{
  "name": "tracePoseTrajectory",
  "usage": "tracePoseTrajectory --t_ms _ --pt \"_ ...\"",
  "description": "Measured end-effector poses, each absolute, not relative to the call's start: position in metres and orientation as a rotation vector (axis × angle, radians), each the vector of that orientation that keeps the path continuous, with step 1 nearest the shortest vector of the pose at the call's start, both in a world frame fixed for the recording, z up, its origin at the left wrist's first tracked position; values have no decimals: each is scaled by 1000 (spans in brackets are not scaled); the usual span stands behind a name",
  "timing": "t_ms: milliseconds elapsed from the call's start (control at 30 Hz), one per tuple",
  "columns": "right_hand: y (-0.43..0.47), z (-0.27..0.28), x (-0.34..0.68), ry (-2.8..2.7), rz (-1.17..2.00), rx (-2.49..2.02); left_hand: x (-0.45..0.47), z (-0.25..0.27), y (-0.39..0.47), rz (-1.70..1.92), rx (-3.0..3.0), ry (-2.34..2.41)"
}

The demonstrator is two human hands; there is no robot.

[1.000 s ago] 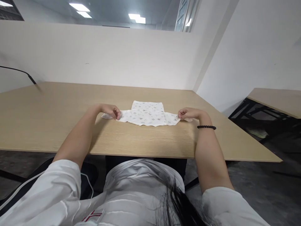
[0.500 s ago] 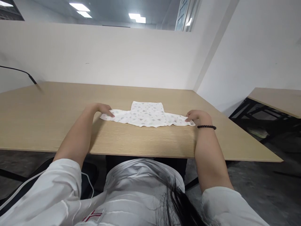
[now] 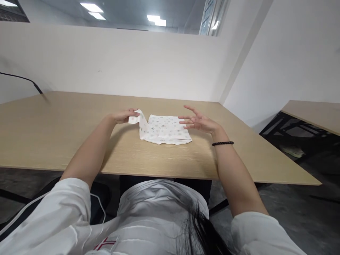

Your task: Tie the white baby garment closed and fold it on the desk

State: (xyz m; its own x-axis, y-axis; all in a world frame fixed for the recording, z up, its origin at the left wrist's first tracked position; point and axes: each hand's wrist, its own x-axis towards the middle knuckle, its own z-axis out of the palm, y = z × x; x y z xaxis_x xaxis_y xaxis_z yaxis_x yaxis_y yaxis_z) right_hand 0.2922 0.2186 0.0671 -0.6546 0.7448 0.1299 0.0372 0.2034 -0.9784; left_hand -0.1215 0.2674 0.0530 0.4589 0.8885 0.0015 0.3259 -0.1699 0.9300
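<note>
A small white patterned long-sleeved shirt (image 3: 164, 129) lies flat on the wooden table (image 3: 159, 159). Its right sleeve is folded over onto the body. My left hand (image 3: 130, 114) pinches the end of the left sleeve and holds it raised off the table, bent partly inward. At the shirt's right side, my right hand (image 3: 198, 121) hovers with its fingers spread and holds nothing. Its fingertips overlap the shirt's right edge in view; whether they touch the cloth I cannot tell. A dark braided bracelet (image 3: 223, 143) circles my right wrist.
A white wall (image 3: 132, 63) stands along the table's back edge. At the far left a thin black cable or stalk (image 3: 34, 85) reaches down to the tabletop. Another table (image 3: 313, 115) with a dark frame stands to the right. The table's front edge is close to my body.
The right sleeve has gone from stretched out to folded over the body, and my right hand has let go and opened. My left hand has lifted the left sleeve's end and moved inward.
</note>
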Motion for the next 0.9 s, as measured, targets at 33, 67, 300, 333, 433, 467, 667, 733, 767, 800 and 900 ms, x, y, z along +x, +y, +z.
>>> tracePoseTrajectory --t_ms 33,67,300,333,433,467,667,733,767,800,900 --pt "220 64 290 -1869 1494 -738 -113 51 267 754 1712 1030" --pt "223 60 288 -1857 1464 -771 -104 50 266 778 1707 999" --pt "242 42 286 -1753 1138 -1109 -59 56 239 549 1853 732" --pt "243 41 284 -1764 1095 -1136 -58 56 238 552 1894 734" --pt "244 36 278 -1854 998 -1151 -57 51 239 514 2065 809" --pt "243 34 275 -1913 976 -1133 -57 48 240 470 2127 865" --pt "240 13 257 -2242 775 -1187 -46 18 246 183 2372 1153" --pt "240 6 249 -2247 666 -1261 -41 11 248 220 2441 1268" --pt "240 3 244 -2263 612 -1279 -40 9 249 248 2475 1325" --pt "240 0 239 -2283 559 -1289 -38 7 251 273 2502 1374" --pt "239 -5 223 -2284 462 -1335 -37 4 254 338 2531 1450"
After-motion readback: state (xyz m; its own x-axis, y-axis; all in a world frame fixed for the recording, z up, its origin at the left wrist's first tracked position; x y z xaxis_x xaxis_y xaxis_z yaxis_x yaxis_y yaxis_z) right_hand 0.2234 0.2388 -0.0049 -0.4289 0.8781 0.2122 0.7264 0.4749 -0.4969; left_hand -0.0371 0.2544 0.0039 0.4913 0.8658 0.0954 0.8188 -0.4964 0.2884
